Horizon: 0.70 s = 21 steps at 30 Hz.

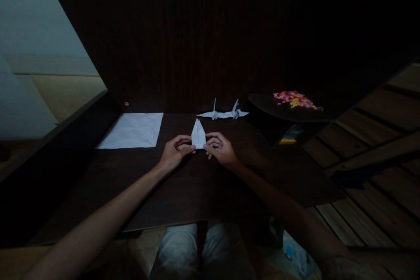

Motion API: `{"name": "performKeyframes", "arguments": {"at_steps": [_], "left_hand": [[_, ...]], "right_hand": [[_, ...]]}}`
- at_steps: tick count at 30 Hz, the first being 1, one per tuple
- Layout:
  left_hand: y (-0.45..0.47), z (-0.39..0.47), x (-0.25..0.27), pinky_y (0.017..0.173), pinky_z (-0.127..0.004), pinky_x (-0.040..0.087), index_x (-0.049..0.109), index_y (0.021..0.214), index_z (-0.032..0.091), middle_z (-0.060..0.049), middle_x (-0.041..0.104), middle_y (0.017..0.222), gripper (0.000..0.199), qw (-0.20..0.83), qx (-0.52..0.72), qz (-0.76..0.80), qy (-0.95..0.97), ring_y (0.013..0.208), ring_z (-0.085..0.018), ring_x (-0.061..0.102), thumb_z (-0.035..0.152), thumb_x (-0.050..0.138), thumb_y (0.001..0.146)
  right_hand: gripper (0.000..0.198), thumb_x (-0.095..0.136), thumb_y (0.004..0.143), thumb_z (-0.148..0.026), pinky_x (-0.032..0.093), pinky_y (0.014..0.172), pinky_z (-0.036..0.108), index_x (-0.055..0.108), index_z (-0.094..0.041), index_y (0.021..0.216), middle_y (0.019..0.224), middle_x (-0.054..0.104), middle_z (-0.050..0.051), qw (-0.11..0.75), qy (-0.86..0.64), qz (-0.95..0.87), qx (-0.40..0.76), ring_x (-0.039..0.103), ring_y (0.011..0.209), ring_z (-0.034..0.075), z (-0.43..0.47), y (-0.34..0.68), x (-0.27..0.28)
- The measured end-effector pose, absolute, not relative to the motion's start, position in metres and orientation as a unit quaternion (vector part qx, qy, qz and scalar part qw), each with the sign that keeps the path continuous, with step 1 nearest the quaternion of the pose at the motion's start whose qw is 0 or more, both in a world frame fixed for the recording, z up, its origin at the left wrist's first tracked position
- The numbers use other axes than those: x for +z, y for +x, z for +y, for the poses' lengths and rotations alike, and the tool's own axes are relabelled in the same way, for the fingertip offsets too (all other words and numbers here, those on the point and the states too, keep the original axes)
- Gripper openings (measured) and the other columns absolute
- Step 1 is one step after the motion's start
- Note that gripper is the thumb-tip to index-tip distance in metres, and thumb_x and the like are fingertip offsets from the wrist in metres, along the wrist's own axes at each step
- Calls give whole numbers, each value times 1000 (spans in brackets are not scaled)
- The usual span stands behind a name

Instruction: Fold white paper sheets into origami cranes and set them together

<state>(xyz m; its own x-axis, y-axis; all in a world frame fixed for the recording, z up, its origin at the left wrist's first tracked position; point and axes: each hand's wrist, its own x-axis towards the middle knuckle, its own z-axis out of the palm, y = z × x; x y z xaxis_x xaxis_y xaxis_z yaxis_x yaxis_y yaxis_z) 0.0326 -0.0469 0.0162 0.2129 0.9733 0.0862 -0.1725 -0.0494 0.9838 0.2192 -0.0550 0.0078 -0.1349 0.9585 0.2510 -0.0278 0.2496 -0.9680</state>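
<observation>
Desk (170,197): dark wood, in dim light.
Folded paper (198,135): mid-desk, near two paper birds (225,115), tip pointing away.
Left hand (175,151): pinched on its lower left corner.
Right hand (221,148): pinched on its lower right corner.
Folding: seems partway; next looks like neat, careful creasing.

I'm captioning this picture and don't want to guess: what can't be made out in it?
All in the head view:
Back of the folded paper: hidden by its front.
Colourful pieces: too small to identify.
Yellow-orange item under the shelf: too dim and small to identify.
Left arm and legs: cut off by the bottom edge.
</observation>
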Motion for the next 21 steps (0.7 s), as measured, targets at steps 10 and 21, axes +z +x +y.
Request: {"name": "performKeyframes", "arguments": {"at_steps": [10,21], "left_hand": [[34,-51,23,81,-41,54,71,66,13,-9,65,102,21,604,511,360,495,90,-24,63,32,77,60],[34,-49,15,63,-24,50,54,90,18,0,60,89,38,540,481,385,573,66,-11,62,26,77,61]], "right_hand": [[42,63,71,-56,55,50,28,55,-17,82,62,56,-2,515,-410,-556,507,58,52,12,-48,220,5],[38,74,62,-27,52,58,24,51,-19,92,82,56,0,502,-422,-602,456,56,64,9,-53,221,5]]}}
